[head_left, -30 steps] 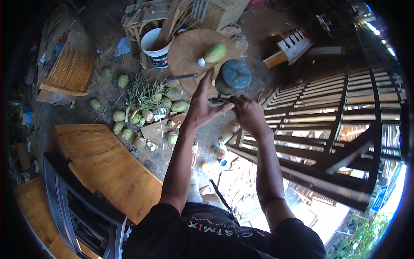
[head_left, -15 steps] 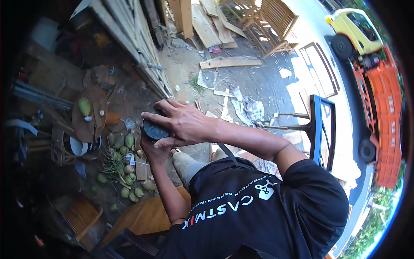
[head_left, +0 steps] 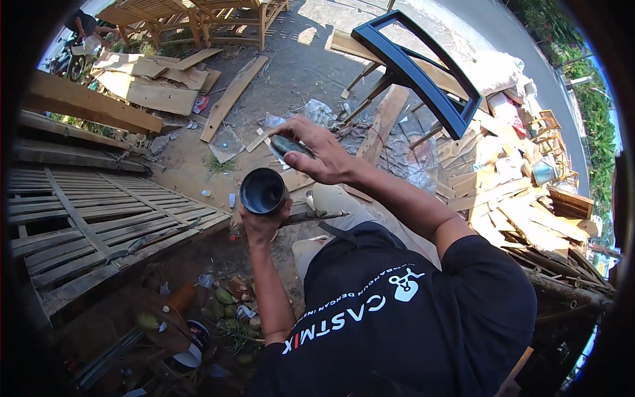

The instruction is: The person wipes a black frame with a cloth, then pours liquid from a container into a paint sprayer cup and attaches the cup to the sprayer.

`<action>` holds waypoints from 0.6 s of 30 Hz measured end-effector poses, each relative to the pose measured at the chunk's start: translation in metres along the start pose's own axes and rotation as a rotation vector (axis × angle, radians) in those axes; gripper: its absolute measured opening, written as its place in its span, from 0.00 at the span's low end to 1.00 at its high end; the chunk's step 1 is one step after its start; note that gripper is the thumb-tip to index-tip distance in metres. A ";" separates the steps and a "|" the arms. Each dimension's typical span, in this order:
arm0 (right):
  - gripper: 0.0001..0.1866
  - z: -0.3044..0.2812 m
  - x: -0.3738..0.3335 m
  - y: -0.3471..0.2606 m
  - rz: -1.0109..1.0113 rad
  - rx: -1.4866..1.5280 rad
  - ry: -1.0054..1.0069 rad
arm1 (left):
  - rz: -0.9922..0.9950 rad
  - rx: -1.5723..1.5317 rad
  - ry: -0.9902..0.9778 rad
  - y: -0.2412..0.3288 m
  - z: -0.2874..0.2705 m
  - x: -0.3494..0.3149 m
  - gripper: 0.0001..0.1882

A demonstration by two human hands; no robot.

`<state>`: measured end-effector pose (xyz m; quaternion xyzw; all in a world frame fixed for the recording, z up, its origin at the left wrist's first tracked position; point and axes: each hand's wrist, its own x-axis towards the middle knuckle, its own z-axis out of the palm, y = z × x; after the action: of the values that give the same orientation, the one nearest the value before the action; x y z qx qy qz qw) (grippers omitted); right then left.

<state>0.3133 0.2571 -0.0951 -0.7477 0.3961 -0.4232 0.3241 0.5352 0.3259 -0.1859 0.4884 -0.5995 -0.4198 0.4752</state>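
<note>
My left hand (head_left: 259, 225) grips a dark round container (head_left: 263, 190) from below, its open mouth facing up at me. Just above and to the right of it, my right hand (head_left: 316, 153) is closed around a dark lid (head_left: 288, 145), held clear of the container. A thin stick (head_left: 316, 216) pokes out to the right from under my left hand. Both arms reach out from my black printed shirt (head_left: 397, 311) at the lower edge.
A slatted wooden platform (head_left: 86, 218) lies at left. Loose planks (head_left: 159, 92) and a dark blue frame (head_left: 423, 73) lie on the dirt ahead. Scrap wood (head_left: 516, 198) is piled at right. Green fruits (head_left: 225, 298) and a white bucket (head_left: 192, 354) sit lower left.
The view has swung round a lot. Both hands were on the closed container; now my right hand holds the lid apart from it and the mouth is open.
</note>
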 end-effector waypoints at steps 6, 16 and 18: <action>0.39 -0.124 -0.011 0.166 0.639 -0.178 0.436 | 0.049 0.081 0.038 0.015 0.037 0.071 0.32; 0.40 -0.250 0.107 0.533 0.547 -0.928 0.248 | 0.211 0.298 0.127 -0.039 0.122 0.240 0.48; 0.39 -0.266 0.110 0.580 0.509 -0.961 0.198 | 0.237 0.298 0.081 -0.043 0.141 0.274 0.50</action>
<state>-0.0718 -0.1540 -0.4145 -0.6486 0.7416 -0.1713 -0.0002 0.3851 0.0544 -0.2115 0.4959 -0.6888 -0.2475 0.4672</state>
